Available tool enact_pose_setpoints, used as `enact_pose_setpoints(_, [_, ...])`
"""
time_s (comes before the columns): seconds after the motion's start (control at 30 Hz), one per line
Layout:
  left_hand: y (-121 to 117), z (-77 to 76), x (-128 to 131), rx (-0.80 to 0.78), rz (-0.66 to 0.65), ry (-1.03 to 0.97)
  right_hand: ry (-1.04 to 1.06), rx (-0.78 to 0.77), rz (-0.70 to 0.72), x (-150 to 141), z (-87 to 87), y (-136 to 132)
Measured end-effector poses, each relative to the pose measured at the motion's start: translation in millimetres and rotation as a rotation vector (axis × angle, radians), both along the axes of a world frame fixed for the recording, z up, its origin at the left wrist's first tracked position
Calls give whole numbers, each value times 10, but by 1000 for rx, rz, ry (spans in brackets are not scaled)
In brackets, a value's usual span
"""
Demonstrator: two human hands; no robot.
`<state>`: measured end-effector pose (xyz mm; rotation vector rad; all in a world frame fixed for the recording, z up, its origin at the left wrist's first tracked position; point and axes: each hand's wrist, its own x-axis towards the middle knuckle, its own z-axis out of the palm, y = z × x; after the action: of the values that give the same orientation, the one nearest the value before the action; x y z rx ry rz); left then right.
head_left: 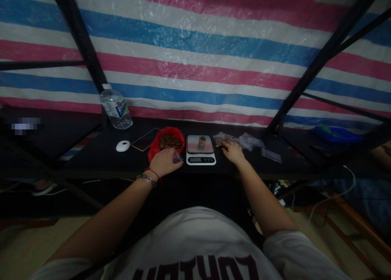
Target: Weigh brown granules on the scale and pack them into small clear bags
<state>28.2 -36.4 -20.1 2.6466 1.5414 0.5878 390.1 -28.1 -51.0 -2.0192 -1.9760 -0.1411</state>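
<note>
At centre-left of the frame, the left hand (164, 162) has a clear bag (176, 158) in its grip by the red bag (154, 148); it looks light, limp, slippery, best pinched at the rim. Right of centre, the right hand (232, 152) touches filled bags (218, 138), its grip unclear.

The scene is viewed by a single camera worn on the head, aimed forward and down. The black table (94, 156) is seen from above at close range, with the digital scale (200, 150) near mid-picture. The striped plastic sheet (195, 48) is faced beyond it, and the wearer's white shirt (195, 231) is caught nearest, along the bottom edge.
</note>
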Motion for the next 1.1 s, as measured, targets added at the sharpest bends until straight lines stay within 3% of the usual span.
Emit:
enact_pose_setpoints(0.2, [92, -67, 29, 45, 91, -4, 32, 57, -23, 66, -3, -3])
enact_pose_setpoints(0.53, [42, -20, 49, 50, 70, -204, 159, 305, 16, 21, 53, 3])
enact_pose_setpoints(0.87, [1, 48, -15, -15, 74, -127, 300, 263, 85, -153, 64, 32])
enact_pose_setpoints(1.1, [5, 91, -30, 74, 40, -310, 466, 268, 178, -506, 151, 144])
